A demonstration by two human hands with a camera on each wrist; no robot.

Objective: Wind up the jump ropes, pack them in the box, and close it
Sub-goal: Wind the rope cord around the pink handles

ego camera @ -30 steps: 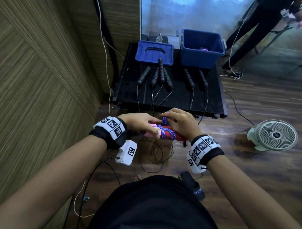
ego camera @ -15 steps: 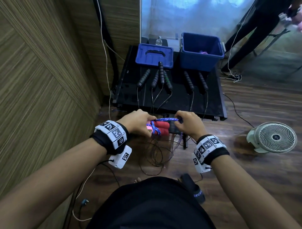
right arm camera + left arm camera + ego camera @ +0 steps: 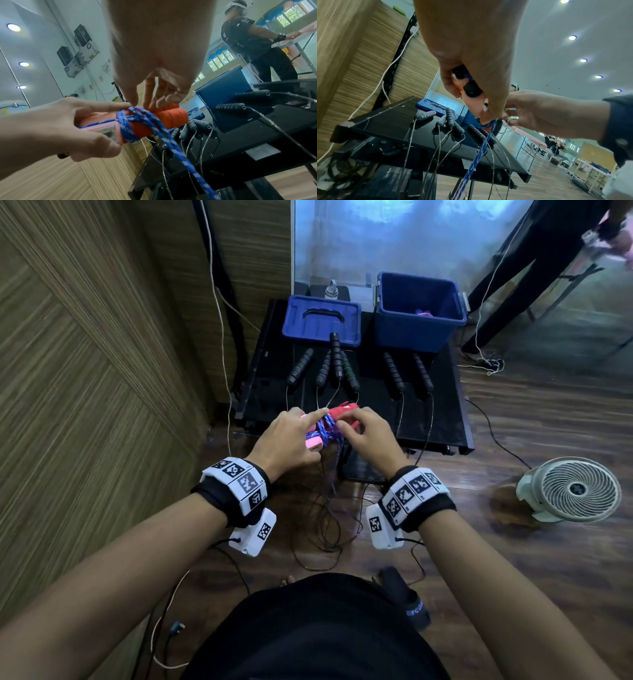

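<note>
A pair of red-and-pink jump rope handles (image 3: 342, 410) (image 3: 169, 116) is held side by side in front of the black table, with blue rope (image 3: 325, 426) (image 3: 142, 121) wound round their middle. My left hand (image 3: 313, 429) (image 3: 68, 128) grips the pink end, index finger laid straight along the top. My right hand (image 3: 346, 422) (image 3: 145, 104) pinches the rope where it crosses on top, fingertips on the red grips. The rope's loose tail (image 3: 180, 155) hangs down. The open blue box (image 3: 418, 333) stands at the table's back right, its lid (image 3: 320, 320) to the left.
Three black jump ropes lie on the black table (image 3: 445, 412), handles (image 3: 337, 361) (image 3: 394, 374) pointing back, thin cords trailing to the floor. Something pink (image 3: 424, 312) lies in the box. A floor fan (image 3: 572, 487) stands right. A wood wall is left; another person stands back right.
Both hands have lifted the bundle up and toward the table edge. My right hand, which had pulled the rope out to the right, has come back onto the handles; the tail hangs down.
</note>
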